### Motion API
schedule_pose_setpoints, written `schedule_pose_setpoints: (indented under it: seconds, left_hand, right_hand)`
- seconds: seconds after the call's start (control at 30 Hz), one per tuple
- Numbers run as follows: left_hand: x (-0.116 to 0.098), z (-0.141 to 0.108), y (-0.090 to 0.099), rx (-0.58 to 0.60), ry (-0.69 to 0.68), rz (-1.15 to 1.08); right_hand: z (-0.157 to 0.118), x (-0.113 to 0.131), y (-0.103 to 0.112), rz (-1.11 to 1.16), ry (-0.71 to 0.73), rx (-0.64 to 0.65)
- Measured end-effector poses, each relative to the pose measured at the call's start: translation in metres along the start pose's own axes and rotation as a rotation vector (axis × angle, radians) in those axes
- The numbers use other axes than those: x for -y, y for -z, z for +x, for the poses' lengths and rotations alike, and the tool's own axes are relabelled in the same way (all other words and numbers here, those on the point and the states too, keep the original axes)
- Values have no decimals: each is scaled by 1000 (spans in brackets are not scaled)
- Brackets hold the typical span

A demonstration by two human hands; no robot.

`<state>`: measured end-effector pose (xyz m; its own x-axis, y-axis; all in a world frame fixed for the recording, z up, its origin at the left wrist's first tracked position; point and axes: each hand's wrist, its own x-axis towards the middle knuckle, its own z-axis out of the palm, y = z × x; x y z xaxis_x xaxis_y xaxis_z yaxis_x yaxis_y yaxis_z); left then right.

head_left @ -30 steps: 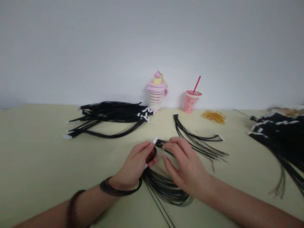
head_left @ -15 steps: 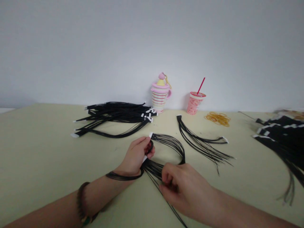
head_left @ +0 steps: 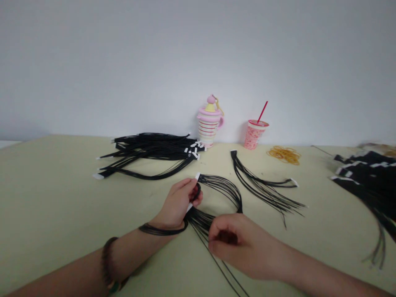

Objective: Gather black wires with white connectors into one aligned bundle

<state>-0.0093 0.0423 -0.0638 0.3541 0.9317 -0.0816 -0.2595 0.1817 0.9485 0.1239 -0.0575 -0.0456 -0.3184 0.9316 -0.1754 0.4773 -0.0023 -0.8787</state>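
Note:
My left hand (head_left: pixel 177 202) is closed on a black wire harness (head_left: pixel 223 184), its fingers by a white connector (head_left: pixel 197 176) at the harness's upper end. A second white connector (head_left: pixel 189 207) shows beneath the palm, with wires fanning out to the right. Some of the strands loop back across my left wrist. My right hand (head_left: pixel 246 245) is curled, with thumb and forefinger pinched at the black wires (head_left: pixel 202 220); its fingers hide part of them. Loose thin strands (head_left: pixel 221 268) trail below it toward the table's near edge.
A pile of black harnesses (head_left: pixel 151 146) lies at back left. By the wall stand a striped pink-lidded cup (head_left: pixel 208 128) and a pink cup with straw (head_left: pixel 254 136). Yellow rubber bands (head_left: pixel 284 154), a separate harness (head_left: pixel 256 185) and more dark harnesses (head_left: pixel 371 177) lie to the right.
My right hand has turned slightly and its fingers have drawn into a rounder curl. Thin strands below it have spread apart. My left hand keeps its hold almost unmoved.

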Motion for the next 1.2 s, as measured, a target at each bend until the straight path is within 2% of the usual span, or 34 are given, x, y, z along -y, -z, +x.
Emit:
schedule_pose_setpoints:
  seconds: [0.1, 0.23, 0.3, 0.4, 0.53, 0.57, 0.6, 0.7, 0.77, 0.87, 0.93, 1.0, 1.1, 1.2]
  left_hand:
    - [1, -1, 0, 12, -15, 6]
    - [2, 0, 1, 22, -27, 39]
    - [1, 0, 1, 18, -15, 46]
    - [0, 0, 0, 17, -6, 59]
    - [-1, -2, 0, 45, -22, 58]
    - [-1, -2, 0, 56, -27, 52]
    - [0, -2, 0, 66, -29, 49]
    - [0, -4, 0, 91, -25, 49]
    - [0, -5, 0, 103, -16, 45]
    - [-1, -6, -1, 127, -5, 42]
    - [-1, -7, -1, 145, 2, 40]
    - [0, -7, -1, 173, 1, 42]
    - [1, -7, -1, 200, -4, 54]
    - [1, -9, -1, 247, 24, 32]
  right_hand:
    - [-2, 1, -1, 64, -53, 49]
    - [1, 3, 1, 402, -195, 294]
    - [3, 6, 8, 426, -171, 281]
    - [2, 13, 31, 355, -89, 178]
    - [-6, 21, 79, 637, -7, 55]
    - [-8, 22, 91, 690, 62, -23]
    - [-9, 23, 102, 720, 141, -165]
    - [-9, 22, 124, 653, 297, -525]
    - [-7, 20, 131, 585, 366, -639]
    - [-4, 19, 126, 577, 434, -697]
    - [-2, 19, 111, 556, 448, -688]
    - [2, 17, 89, 447, 411, -617]
    - [10, 9, 49, 230, 253, -379]
    - [17, -2, 20, -22, 265, -396]
